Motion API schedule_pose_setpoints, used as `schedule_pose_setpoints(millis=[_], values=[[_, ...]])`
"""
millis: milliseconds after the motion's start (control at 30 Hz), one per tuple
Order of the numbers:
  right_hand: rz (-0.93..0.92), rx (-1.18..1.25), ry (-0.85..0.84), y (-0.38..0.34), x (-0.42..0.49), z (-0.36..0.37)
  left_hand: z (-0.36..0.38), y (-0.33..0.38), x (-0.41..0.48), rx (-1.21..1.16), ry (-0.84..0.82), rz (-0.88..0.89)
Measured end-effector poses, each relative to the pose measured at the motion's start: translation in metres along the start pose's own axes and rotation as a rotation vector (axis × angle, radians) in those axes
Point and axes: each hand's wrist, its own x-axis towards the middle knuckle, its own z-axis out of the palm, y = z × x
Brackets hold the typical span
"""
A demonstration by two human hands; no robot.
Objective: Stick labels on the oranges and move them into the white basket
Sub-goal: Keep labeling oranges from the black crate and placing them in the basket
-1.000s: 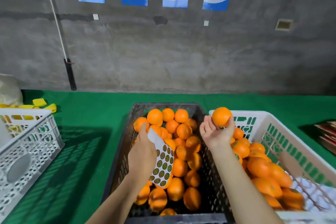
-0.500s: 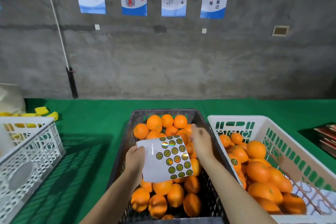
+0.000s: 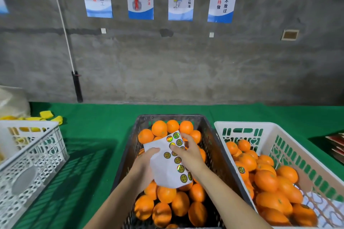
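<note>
A white label sheet (image 3: pixel 167 165) with round green-gold stickers is above the oranges (image 3: pixel 167 201) in the dark crate (image 3: pixel 210 135); labelled oranges (image 3: pixel 266 178) fill the white basket (image 3: pixel 279 147).

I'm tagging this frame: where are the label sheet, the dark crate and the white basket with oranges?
label sheet (image 3: pixel 160 169): head view, bare white backing.
dark crate (image 3: pixel 210 135): head view, right wall.
white basket (image 3: pixel 242 125): head view, far rim.

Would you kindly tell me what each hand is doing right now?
Left hand: holds the label sheet.
Right hand: fingertips on a label on the sheet; pinch cannot be told.
</note>
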Motion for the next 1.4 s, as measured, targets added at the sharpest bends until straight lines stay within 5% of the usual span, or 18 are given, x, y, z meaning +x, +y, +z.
schedule_pose_setpoints(millis=[133,267,333,500,833,1200,1400], values=[[-0.084,-0.007,0.001,-0.003,-0.002,0.000,0.005,-0.006,0.006,0.062,0.113,-0.054],[-0.375,-0.820,0.253,0.005,-0.005,-0.002,-0.006,-0.004,0.010,0.156,0.336,0.056],[-0.550,-0.992,0.191,0.006,-0.006,-0.002,-0.007,-0.003,0.009,0.187,0.371,0.088],[-0.520,-0.879,-0.123,0.010,-0.012,0.014,-0.003,-0.004,0.008,0.277,0.390,0.087],[-0.448,-0.848,-0.068,0.011,-0.013,0.013,0.001,-0.004,0.008,0.403,0.419,0.072],[0.024,-0.194,-0.162,-0.004,-0.015,0.016,0.006,-0.005,0.007,0.467,0.417,0.162],[0.170,-0.093,-0.121,-0.005,-0.013,0.017,0.006,-0.004,0.005,0.457,0.428,0.222]])
